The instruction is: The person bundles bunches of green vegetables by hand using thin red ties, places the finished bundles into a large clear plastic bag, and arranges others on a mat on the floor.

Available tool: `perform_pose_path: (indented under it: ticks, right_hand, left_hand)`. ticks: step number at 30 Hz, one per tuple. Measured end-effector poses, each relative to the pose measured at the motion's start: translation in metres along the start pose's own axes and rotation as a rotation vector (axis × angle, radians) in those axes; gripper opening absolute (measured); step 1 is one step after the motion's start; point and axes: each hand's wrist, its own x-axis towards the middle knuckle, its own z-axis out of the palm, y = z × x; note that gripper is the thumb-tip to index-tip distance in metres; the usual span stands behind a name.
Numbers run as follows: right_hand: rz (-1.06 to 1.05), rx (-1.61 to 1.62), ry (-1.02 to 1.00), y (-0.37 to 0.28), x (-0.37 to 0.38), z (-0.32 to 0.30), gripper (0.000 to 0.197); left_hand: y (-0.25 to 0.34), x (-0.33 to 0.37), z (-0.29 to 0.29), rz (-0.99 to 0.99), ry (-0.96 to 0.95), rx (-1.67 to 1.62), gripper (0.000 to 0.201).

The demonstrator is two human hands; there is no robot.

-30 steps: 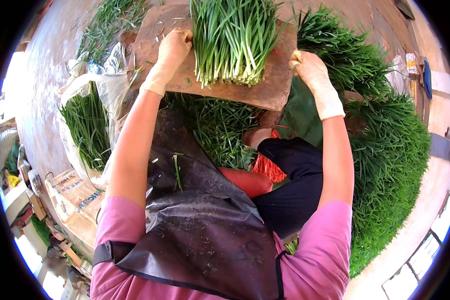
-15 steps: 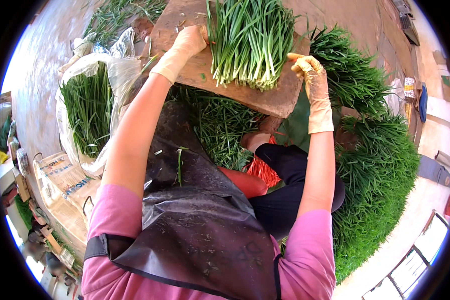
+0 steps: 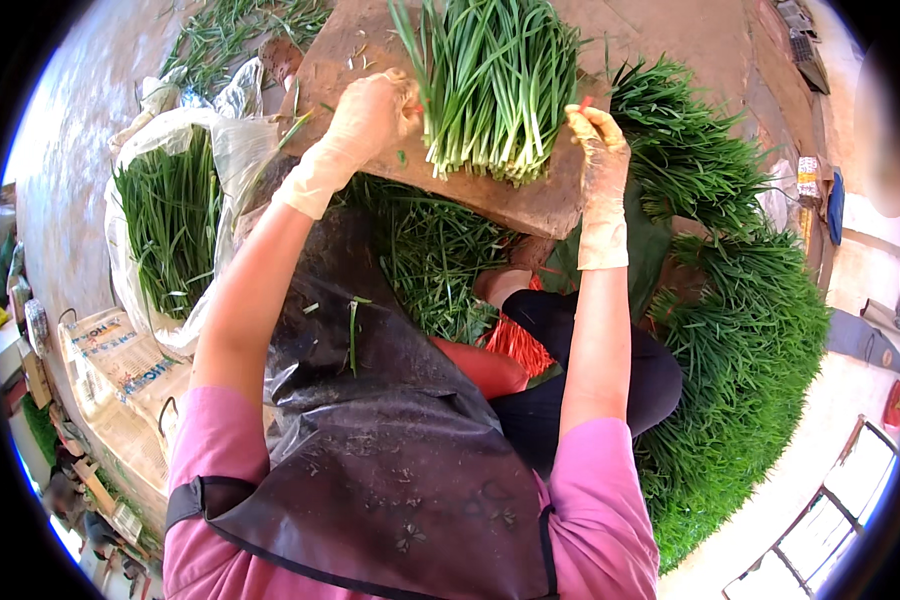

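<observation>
A thick bunch of garlic chives [image 3: 500, 85] lies on a wooden board [image 3: 555, 190], with its pale cut ends toward me. My left hand [image 3: 370, 115], in a cream rubber glove, is closed beside the bunch's left edge, and a speck of red shows at its fingers. At the right edge, my right hand [image 3: 602, 145], gloved and stained, pinches a red strip [image 3: 586, 102] whose tip sticks up above the fingers. Whether the strip runs beneath the bunch is hidden by the leaves.
More chives [image 3: 740, 350] are heaped along my right side. To the left stands a clear plastic bag [image 3: 120, 245] holding chives, near a printed sack [image 3: 110, 375]. Loose trimmings [image 3: 440, 250] and red plastic strands [image 3: 520, 345] lie below the board. A dark apron [image 3: 390, 440] covers my lap.
My left hand has come lower and turned beside the bunch. My right hand has shifted left, nearer the bunch, and the red strip's tip now shows. The view has moved slightly.
</observation>
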Motion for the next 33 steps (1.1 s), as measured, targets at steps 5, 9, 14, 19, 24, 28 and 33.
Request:
perform_pose_path:
  ticks: [5,9,14,19,24,28,33]
  right_hand:
    - [0.047,0.055,-0.138,-0.021,0.01,0.056,0.007]
    - [0.027,0.015,-0.184,-0.04,-0.005,0.08,0.009]
    - [0.243,-0.028,-0.249,-0.046,-0.052,0.09,0.008]
    - [0.294,-0.007,-0.272,-0.034,-0.062,0.102,0.011]
    - [0.224,-0.035,-0.298,-0.037,-0.058,0.112,0.012]
    - [0.161,-0.062,-0.301,-0.041,-0.058,0.118,0.011]
    - [0.059,-0.186,-0.323,-0.047,-0.061,0.127,0.014]
  left_hand:
    - [0.026,0.024,0.025,0.117,0.155,-0.816,0.012]
    - [0.038,0.019,0.04,-0.067,0.079,-1.189,0.014]
    - [0.039,-0.025,0.014,-0.052,-0.04,-1.132,0.013]
    - [0.015,-0.045,0.019,-0.127,-0.105,-1.223,0.015]
    - [-0.002,-0.046,0.017,-0.12,-0.175,-1.211,0.013]
    - [-0.01,-0.046,0.02,-0.144,-0.136,-1.353,0.01]
    - [-0.015,-0.047,0.018,-0.108,-0.134,-1.324,0.017]
